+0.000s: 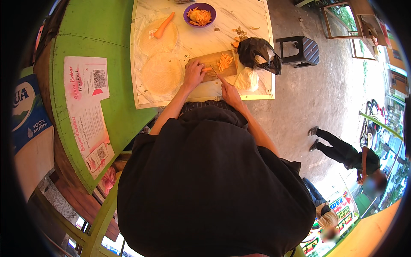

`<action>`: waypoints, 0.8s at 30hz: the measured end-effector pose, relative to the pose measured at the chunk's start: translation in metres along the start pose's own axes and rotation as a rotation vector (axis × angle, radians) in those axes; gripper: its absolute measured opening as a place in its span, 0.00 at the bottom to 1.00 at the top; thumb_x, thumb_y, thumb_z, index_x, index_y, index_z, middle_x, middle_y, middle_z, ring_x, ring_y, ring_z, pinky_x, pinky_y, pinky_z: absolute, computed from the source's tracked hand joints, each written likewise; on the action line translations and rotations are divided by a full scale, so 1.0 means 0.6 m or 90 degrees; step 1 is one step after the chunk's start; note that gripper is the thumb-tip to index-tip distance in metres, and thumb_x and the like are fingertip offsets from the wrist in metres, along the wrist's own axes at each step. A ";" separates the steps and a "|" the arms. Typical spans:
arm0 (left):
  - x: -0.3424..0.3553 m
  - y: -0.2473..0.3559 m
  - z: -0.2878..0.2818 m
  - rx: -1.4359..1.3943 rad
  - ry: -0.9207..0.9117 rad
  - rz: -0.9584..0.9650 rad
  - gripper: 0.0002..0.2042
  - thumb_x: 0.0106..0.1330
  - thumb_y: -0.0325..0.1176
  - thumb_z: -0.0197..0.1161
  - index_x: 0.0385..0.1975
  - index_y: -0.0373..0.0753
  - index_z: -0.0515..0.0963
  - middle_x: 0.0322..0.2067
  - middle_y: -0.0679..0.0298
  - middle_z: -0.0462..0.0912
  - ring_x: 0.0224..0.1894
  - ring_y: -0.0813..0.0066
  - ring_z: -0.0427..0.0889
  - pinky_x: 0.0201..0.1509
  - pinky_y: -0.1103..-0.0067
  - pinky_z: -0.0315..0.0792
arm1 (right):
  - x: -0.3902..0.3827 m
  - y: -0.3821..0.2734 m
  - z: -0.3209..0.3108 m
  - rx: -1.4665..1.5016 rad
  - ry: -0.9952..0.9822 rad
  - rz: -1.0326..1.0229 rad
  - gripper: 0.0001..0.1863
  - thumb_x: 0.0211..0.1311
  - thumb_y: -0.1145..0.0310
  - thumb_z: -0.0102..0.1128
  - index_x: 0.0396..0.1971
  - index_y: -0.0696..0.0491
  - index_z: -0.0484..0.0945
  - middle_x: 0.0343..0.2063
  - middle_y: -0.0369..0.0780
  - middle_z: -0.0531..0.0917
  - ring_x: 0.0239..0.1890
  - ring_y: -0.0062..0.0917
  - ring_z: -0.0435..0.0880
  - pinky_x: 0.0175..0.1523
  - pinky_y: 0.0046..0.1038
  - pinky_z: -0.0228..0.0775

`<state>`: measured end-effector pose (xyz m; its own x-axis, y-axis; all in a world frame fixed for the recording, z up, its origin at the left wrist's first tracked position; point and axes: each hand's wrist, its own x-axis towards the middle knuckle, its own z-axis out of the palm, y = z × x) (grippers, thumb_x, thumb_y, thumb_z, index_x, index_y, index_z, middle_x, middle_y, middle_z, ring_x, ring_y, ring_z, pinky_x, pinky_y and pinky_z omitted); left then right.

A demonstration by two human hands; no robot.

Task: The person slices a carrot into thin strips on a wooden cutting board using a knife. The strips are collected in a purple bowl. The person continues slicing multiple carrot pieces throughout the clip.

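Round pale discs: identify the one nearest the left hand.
The picture's lower disc, beside the left hand; its upper disc, under the carrot, lies farther off.

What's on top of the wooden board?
Cut carrot sticks lie on the wooden board; the left hand holds a carrot piece there, beside the knife. Whatever lies under that hand is hidden.

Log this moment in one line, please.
left hand: at orange carrot piece; right hand: holding narrow-bladed knife; brown rectangular wooden board: cut orange sticks; round purple bowl: more orange sticks; larger orange carrot: off board
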<state>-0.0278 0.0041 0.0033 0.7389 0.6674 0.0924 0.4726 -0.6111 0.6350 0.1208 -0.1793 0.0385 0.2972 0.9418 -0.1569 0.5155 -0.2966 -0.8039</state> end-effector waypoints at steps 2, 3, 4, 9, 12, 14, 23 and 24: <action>-0.002 0.004 -0.005 0.005 -0.013 -0.019 0.11 0.60 0.32 0.71 0.40 0.35 0.82 0.40 0.57 0.77 0.51 0.56 0.75 0.58 0.60 0.66 | 0.000 0.000 0.000 -0.002 0.003 0.001 0.32 0.71 0.75 0.47 0.74 0.44 0.64 0.27 0.62 0.79 0.30 0.59 0.80 0.38 0.51 0.70; -0.002 0.005 -0.006 0.013 -0.031 -0.034 0.11 0.60 0.33 0.72 0.39 0.35 0.82 0.39 0.57 0.77 0.50 0.56 0.76 0.58 0.60 0.66 | 0.001 0.000 0.001 0.000 0.003 0.000 0.32 0.71 0.75 0.47 0.74 0.44 0.64 0.27 0.62 0.79 0.30 0.59 0.80 0.38 0.51 0.70; -0.003 0.007 -0.007 0.021 -0.049 -0.048 0.12 0.60 0.34 0.72 0.38 0.36 0.82 0.38 0.57 0.78 0.50 0.56 0.76 0.57 0.60 0.66 | 0.001 -0.001 0.001 0.003 0.002 -0.002 0.32 0.71 0.75 0.47 0.74 0.44 0.64 0.27 0.62 0.79 0.30 0.59 0.80 0.38 0.51 0.70; -0.009 0.010 0.003 -0.004 0.000 -0.041 0.11 0.59 0.35 0.73 0.36 0.37 0.81 0.33 0.59 0.80 0.42 0.58 0.79 0.53 0.63 0.66 | 0.002 -0.004 0.003 -0.008 -0.008 -0.016 0.32 0.70 0.75 0.47 0.74 0.44 0.65 0.26 0.61 0.79 0.30 0.58 0.80 0.38 0.51 0.70; -0.010 0.014 0.001 -0.032 0.027 -0.033 0.09 0.61 0.34 0.71 0.35 0.38 0.81 0.30 0.62 0.80 0.37 0.60 0.80 0.49 0.64 0.67 | 0.002 -0.004 0.002 -0.023 -0.010 -0.022 0.32 0.70 0.75 0.47 0.74 0.45 0.65 0.27 0.61 0.80 0.30 0.57 0.81 0.38 0.51 0.70; -0.010 0.016 -0.002 -0.053 0.002 -0.054 0.08 0.61 0.32 0.70 0.36 0.38 0.81 0.30 0.60 0.80 0.38 0.58 0.80 0.52 0.63 0.66 | 0.000 -0.001 0.003 -0.025 -0.007 -0.036 0.32 0.69 0.75 0.47 0.74 0.45 0.65 0.27 0.60 0.80 0.31 0.57 0.81 0.38 0.50 0.71; -0.011 0.009 0.005 -0.073 0.005 -0.050 0.06 0.62 0.32 0.69 0.35 0.39 0.80 0.29 0.62 0.80 0.39 0.60 0.80 0.47 0.64 0.66 | -0.001 -0.001 0.001 -0.061 -0.021 -0.038 0.33 0.68 0.76 0.48 0.74 0.45 0.65 0.29 0.60 0.82 0.32 0.56 0.82 0.40 0.49 0.73; -0.011 0.009 0.005 -0.075 0.004 -0.051 0.06 0.62 0.32 0.69 0.35 0.39 0.80 0.29 0.62 0.80 0.39 0.60 0.80 0.47 0.64 0.66 | -0.001 -0.001 0.001 -0.063 -0.021 -0.037 0.33 0.68 0.76 0.48 0.74 0.45 0.65 0.30 0.60 0.82 0.32 0.56 0.82 0.40 0.49 0.73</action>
<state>-0.0284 -0.0048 0.0040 0.6974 0.7155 0.0421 0.4706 -0.5014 0.7261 0.1199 -0.1795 0.0383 0.2383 0.9623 -0.1313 0.6080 -0.2532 -0.7525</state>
